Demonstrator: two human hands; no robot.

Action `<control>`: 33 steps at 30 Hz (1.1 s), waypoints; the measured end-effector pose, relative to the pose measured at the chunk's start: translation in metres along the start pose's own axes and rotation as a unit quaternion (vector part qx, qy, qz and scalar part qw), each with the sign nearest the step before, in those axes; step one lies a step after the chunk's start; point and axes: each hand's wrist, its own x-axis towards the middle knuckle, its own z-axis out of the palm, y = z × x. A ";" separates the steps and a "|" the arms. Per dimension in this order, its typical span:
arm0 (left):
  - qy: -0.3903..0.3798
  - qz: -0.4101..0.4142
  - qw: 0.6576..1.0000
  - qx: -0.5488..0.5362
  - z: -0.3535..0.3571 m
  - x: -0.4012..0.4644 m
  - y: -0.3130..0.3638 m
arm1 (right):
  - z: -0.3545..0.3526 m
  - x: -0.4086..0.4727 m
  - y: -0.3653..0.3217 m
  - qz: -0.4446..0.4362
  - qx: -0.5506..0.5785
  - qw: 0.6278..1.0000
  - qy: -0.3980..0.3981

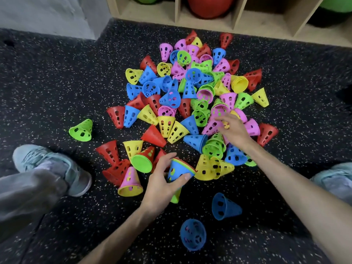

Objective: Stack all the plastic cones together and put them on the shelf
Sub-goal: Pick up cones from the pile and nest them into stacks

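Sitting on the speckled black floor (57,82), the person has a big job: a wide pile of plastic cones (192,92) in red, blue, yellow, green and pink lies spread out in front of them. Behind the pile stands the wooden shelf (177,14), with big balls in its boxes. No stack is on it yet, so most of the work looks still to do.

The left hand (163,180) grips a small stack of cones (181,170), blue on the outside, with its fingers and thumb curled round it. The right hand (233,128) reaches over the near right side of the pile with fingers spread and loose, holding nothing. It is just above a pink cone (212,125).

To do this step well, the person should likely pick one cone at a time and turn it the same way as the stack. Then the cone can slide on or in straight. Holding the stack still and tight should help, so it does not fall apart. Taking near cones first, like the two blue cones (225,206) by the arms, may save long reaches.
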 end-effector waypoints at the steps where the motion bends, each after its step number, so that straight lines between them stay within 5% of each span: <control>1: -0.003 -0.004 1.000 0.001 0.000 -0.001 -0.002 | 0.001 0.002 0.001 0.010 0.001 1.000 -0.019; 5: -0.012 -0.016 1.000 0.004 0.002 0.000 -0.009 | 0.014 0.004 0.007 0.033 -0.003 0.998 -0.054; 22: -0.032 0.011 0.999 0.007 0.011 -0.013 0.025 | -0.014 -0.058 -0.039 -0.018 0.130 0.983 0.132; 33: -0.024 0.044 0.998 0.024 0.012 -0.028 0.053 | -0.041 -0.128 -0.085 -0.073 0.177 0.978 0.082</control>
